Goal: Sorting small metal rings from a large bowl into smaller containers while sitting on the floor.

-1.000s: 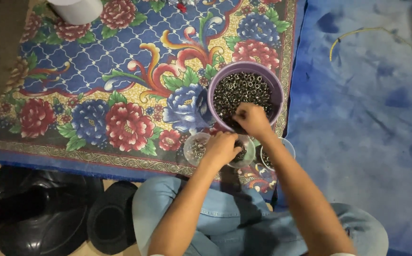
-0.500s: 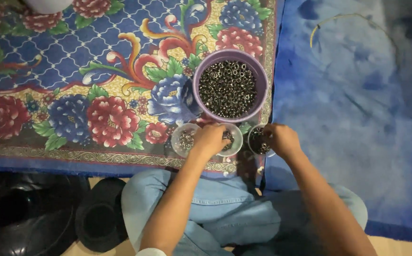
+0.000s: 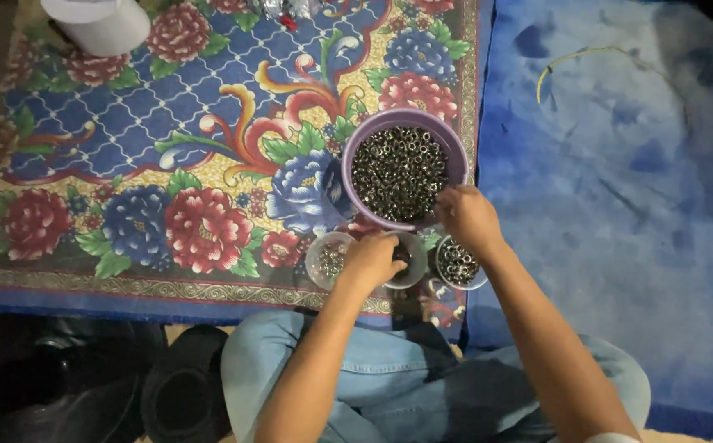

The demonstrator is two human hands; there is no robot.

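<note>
R hand (image 3: 467, 215) grip curled at purple bowl (image 3: 401, 168) rim, 5 o'clock; closed or not, can't tell. L hand (image 3: 373, 261) clenched over middle cup (image 3: 410, 261). Sorting step w/ metal rings (image 3: 397, 172); next move calls for fine pinch.

purple bowl (image 3: 348, 168) and three small cups (image 3: 328, 261) crowd the hands; open rug (image 3: 127, 156) lies left, blue mat (image 3: 619, 205) right.

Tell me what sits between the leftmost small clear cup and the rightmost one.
A third small clear cup, mostly covered by the left hand, in the head view.
</note>
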